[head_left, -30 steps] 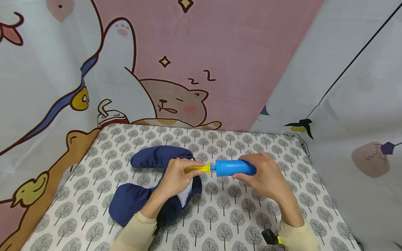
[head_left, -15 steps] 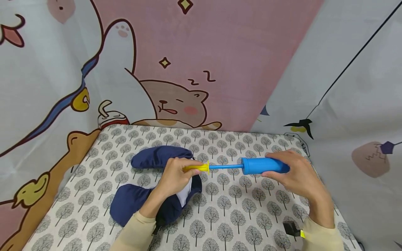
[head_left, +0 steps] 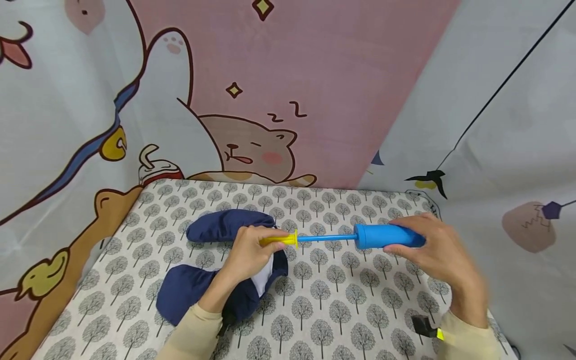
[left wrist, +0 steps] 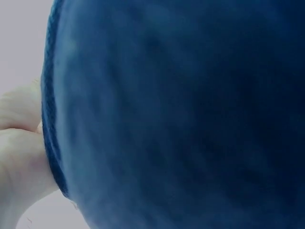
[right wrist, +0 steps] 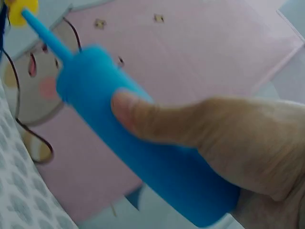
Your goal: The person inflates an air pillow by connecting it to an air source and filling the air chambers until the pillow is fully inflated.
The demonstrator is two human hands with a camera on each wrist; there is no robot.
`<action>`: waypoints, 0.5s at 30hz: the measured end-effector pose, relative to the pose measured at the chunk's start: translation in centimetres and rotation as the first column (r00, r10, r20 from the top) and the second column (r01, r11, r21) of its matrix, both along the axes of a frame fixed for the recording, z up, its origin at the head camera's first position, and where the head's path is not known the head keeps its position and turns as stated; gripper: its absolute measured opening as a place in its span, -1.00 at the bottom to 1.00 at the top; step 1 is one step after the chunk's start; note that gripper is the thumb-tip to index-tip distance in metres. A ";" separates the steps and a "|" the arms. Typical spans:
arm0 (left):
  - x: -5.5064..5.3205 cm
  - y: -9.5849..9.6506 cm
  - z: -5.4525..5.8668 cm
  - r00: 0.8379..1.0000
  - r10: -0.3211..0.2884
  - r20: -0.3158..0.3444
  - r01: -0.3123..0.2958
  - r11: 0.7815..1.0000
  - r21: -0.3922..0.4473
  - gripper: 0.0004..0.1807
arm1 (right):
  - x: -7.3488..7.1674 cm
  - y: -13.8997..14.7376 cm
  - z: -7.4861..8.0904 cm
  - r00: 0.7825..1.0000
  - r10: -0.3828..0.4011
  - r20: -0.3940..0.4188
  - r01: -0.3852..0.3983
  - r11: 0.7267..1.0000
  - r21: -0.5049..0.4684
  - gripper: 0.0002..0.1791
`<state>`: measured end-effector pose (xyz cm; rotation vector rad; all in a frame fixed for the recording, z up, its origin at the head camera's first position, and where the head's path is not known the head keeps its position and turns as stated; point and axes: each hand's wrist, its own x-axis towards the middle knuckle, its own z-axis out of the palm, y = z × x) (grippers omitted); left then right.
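A hand balloon pump has a blue barrel (head_left: 382,236), a thin blue rod and a yellow end piece (head_left: 288,239). My left hand (head_left: 254,250) pinches the yellow piece between thumb and fingers. The right hand (head_left: 438,247) grips the barrel; in the right wrist view the thumb (right wrist: 143,114) lies along its side. A long stretch of rod (head_left: 326,238) shows between the two hands. Under and behind my left hand lies a navy, U-shaped fabric pillow (head_left: 189,290) with a white patch (head_left: 262,278). Navy fabric (left wrist: 167,114) fills most of the left wrist view, hiding the left fingertips.
The tabletop carries a white cloth (head_left: 321,315) printed with grey trees. A cartoon-printed curtain (head_left: 342,100) stands behind it, and more curtain (head_left: 508,150) closes off the right side. A small black piece (head_left: 421,325) sits by the right wrist.
The right hand has moved rightward with the blue barrel, drawing the rod from nearly all the way in to far out. The left hand has stayed almost still on the yellow piece.
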<state>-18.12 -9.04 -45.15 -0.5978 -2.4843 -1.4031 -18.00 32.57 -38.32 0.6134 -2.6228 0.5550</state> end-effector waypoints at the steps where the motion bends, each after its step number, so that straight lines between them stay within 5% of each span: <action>1: 0.0 0.0 0.0 1.000 0.003 -0.004 -0.003 1.000 0.000 -0.70 | 0.0 -0.4 0.0 1.000 0.001 0.003 -0.001 1.000 0.006 -0.34; 15: 0.3 0.5 -0.2 0.998 0.025 -0.063 -0.027 0.999 -0.031 -0.71 | -0.3 -6.1 -1.0 0.995 0.097 -0.035 -0.097 0.995 0.023 -0.37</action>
